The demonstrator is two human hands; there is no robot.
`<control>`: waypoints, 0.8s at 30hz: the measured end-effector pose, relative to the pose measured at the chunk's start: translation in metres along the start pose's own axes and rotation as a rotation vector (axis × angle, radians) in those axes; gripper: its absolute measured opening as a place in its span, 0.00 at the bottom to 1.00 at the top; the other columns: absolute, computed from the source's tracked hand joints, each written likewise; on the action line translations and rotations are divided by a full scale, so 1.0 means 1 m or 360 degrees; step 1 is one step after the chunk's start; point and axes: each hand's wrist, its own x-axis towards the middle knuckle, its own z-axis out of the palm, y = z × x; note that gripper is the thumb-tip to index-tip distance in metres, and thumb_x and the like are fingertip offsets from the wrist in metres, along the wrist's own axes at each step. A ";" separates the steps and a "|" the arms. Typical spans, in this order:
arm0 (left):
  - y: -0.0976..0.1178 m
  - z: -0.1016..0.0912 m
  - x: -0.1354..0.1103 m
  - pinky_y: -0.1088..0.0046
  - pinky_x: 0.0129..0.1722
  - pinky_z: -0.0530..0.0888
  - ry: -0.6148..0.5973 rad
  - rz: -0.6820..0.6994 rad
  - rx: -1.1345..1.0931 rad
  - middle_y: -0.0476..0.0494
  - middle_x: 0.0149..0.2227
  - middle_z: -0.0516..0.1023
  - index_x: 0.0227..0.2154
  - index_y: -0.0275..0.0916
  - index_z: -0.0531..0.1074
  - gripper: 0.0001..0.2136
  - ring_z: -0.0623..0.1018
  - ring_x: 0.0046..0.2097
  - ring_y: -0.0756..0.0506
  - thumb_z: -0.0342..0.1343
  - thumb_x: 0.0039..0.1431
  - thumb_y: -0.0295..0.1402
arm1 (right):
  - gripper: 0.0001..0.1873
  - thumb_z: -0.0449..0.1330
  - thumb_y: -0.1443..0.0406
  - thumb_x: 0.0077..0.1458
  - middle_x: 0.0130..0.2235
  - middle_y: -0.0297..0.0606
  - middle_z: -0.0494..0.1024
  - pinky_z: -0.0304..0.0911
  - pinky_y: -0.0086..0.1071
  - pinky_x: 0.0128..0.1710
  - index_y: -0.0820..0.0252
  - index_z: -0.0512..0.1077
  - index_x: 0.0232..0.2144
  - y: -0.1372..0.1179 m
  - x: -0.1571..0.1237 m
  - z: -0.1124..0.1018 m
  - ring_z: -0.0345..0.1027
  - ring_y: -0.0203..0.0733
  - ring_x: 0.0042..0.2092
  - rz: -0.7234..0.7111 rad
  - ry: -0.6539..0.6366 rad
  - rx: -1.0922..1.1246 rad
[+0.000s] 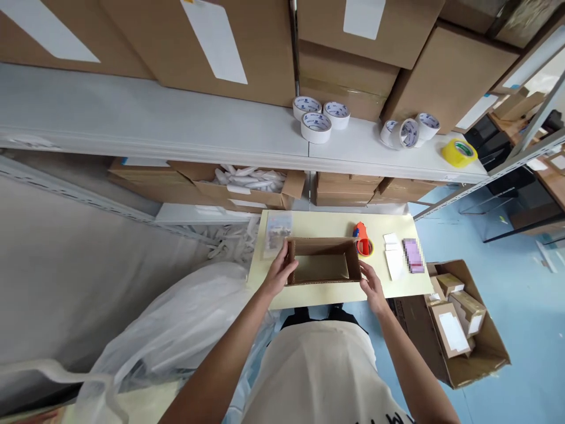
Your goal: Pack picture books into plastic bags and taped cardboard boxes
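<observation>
An open-topped brown cardboard box (324,246) is held over the pale yellow table (318,297), between my two hands. My left hand (279,271) grips its left end, with the thumb on the near side and fingers on the outer wall. At the opposite end, my right hand (372,287) has its fingers against the near right corner. Nothing shows inside the box; its floor looks pale, and I cannot tell whether it is closed. Just behind its right corner lies a red-orange tape dispenser (362,232). White labels (395,265) and a blurred purple packet (413,255) lie further right.
A clear plastic packet (278,231) lies at the table's back left. Rolls of white tape (316,131) and a yellow tape roll (459,153) stand on the shelf (176,118). A large carton (485,353) of small boxes sits right; plastic sheeting (176,324) lies left.
</observation>
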 end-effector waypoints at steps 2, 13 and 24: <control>0.003 0.002 -0.003 0.58 0.64 0.62 0.0131 -0.0018 -0.0006 0.36 0.69 0.51 0.67 0.46 0.50 0.43 0.57 0.68 0.37 0.60 0.51 0.52 | 0.34 0.55 0.42 0.56 0.59 0.47 0.66 0.69 0.45 0.49 0.50 0.64 0.58 0.002 0.004 -0.004 0.64 0.55 0.59 -0.0062 -0.0032 -0.0078; 0.027 -0.012 -0.031 0.50 0.64 0.60 0.0059 0.0233 0.0333 0.32 0.60 0.69 0.45 0.40 0.79 0.37 0.64 0.65 0.31 0.56 0.41 0.67 | 0.39 0.60 0.46 0.54 0.64 0.49 0.60 0.58 0.55 0.60 0.50 0.58 0.65 -0.004 0.031 -0.033 0.56 0.60 0.63 -0.0541 -0.0586 -0.0723; 0.017 0.000 -0.027 0.53 0.57 0.70 0.0159 0.0188 0.0595 0.31 0.55 0.75 0.45 0.40 0.76 0.23 0.73 0.59 0.35 0.62 0.50 0.49 | 0.30 0.62 0.50 0.55 0.56 0.48 0.67 0.69 0.52 0.52 0.50 0.68 0.58 0.005 0.058 -0.018 0.68 0.55 0.51 -0.0395 -0.0413 -0.0650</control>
